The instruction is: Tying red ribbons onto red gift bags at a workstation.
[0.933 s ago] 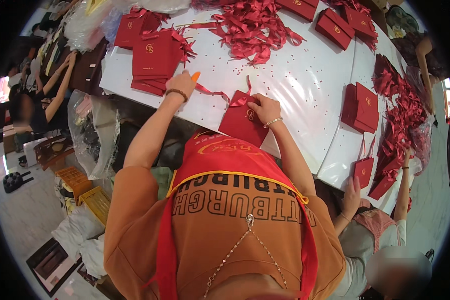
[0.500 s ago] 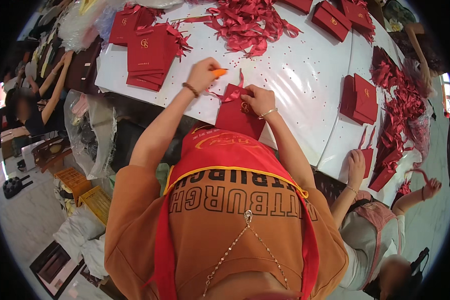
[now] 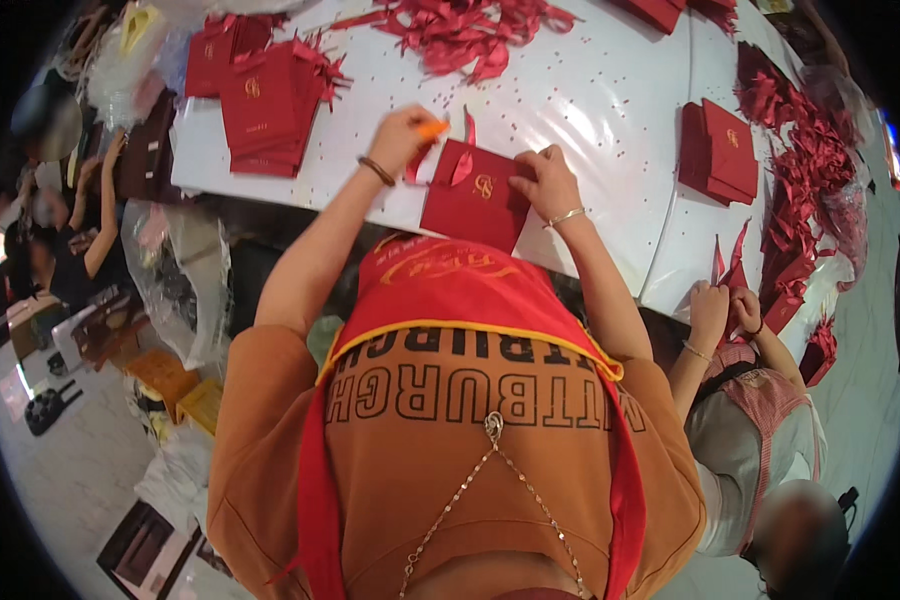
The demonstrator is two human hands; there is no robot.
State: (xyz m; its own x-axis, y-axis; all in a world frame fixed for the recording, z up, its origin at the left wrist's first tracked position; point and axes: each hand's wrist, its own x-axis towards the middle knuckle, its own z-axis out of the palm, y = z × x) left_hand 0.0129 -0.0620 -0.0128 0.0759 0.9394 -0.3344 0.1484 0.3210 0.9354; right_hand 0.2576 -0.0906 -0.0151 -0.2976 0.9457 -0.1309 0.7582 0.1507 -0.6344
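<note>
Flat on the table edge in front of me lies a red paper bag (image 3: 480, 215) with a gold mark. A shiny red ribbon (image 3: 469, 124) sticks up at its top edge, and more ribbon loops beside its left corner. My left hand (image 3: 402, 138) is closed round a small orange-handled tool (image 3: 432, 130), just beyond the bag's upper left corner. The tool's tip is too small to make out. My right hand (image 3: 550, 185) grips the bag's right edge between thumb and fingers.
Stacked red bags (image 3: 265, 115) stand at the left, another stack (image 3: 718, 155) at the right. Ribbon heaps lie at the far side (image 3: 460, 35) and right (image 3: 800, 170). Red bits dot the white table cover (image 3: 610, 130). A co-worker's hands (image 3: 725, 308) handle ribbon at the right.
My right hand has shifted from the bag's top to its right edge, and more of the bag's front shows. The co-worker's two hands have come together at a ribbon.
</note>
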